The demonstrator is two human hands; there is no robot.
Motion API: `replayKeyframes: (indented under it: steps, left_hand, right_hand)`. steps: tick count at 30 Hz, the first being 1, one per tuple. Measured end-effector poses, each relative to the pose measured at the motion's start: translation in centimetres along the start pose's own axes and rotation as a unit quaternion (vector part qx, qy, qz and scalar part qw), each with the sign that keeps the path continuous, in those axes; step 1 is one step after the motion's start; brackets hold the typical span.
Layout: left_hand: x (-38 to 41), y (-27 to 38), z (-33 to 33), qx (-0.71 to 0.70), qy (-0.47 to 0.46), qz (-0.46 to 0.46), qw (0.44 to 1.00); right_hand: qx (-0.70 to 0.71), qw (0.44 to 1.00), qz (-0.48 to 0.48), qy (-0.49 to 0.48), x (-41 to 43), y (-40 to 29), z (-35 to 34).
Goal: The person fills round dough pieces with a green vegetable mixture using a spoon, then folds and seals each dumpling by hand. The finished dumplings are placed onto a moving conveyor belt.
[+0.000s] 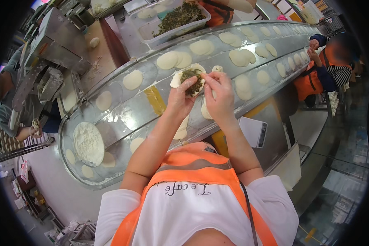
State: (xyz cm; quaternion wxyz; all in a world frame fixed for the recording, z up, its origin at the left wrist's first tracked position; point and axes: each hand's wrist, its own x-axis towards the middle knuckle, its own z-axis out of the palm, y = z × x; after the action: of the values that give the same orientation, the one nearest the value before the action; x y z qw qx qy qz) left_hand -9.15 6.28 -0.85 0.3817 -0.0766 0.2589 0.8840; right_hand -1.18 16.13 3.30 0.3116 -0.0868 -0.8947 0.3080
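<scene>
My left hand (182,98) cradles a round dough wrapper (176,80) with a mound of chopped green filling (190,77) on it, the thumb pressing on the filling. At the wrapper's right edge, the fingertips of my right hand (220,95) pinch the dough. Both hands are above the steel conveyor table (126,113). Just behind my right hand lies a small lump of dough (217,68). Flat dough rounds, some overlapping, rest around my hands, among them an overlapping pair (169,60) and another round (132,80). Part of a round under my right hand is hidden.
A bowl of flour (89,143) stands on the table's left end. Beyond the far rim is a plastic tub (147,32) of chopped greens. A digital scale (252,131) sits below the near edge. Co-workers stand at right (332,61) and left (9,101), beside a dough machine (61,40).
</scene>
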Motion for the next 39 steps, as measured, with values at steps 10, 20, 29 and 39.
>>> replayKeyframes:
  steps: [10,20,29,39]
  left_hand:
    - [-0.1,-0.5,-0.1,-0.051,-0.018,-0.010,0.998]
    - [0.6,0.0,-0.1,-0.116,-0.005,-0.010,0.993]
    - [2.6,1.6,-0.3,-0.132,-0.017,-0.011,0.991]
    - [8.5,4.6,-1.3,-0.134,0.010,0.048,0.990]
  right_hand:
    - [-0.099,0.992,-0.073,-0.023,0.9,-0.1,-0.6]
    - [-0.112,0.983,-0.141,-0.034,2.9,0.0,-0.8]
    - [0.000,0.992,-0.114,-0.057,7.5,0.8,0.6]
    - [0.114,0.989,0.078,-0.049,18.5,8.3,4.1]
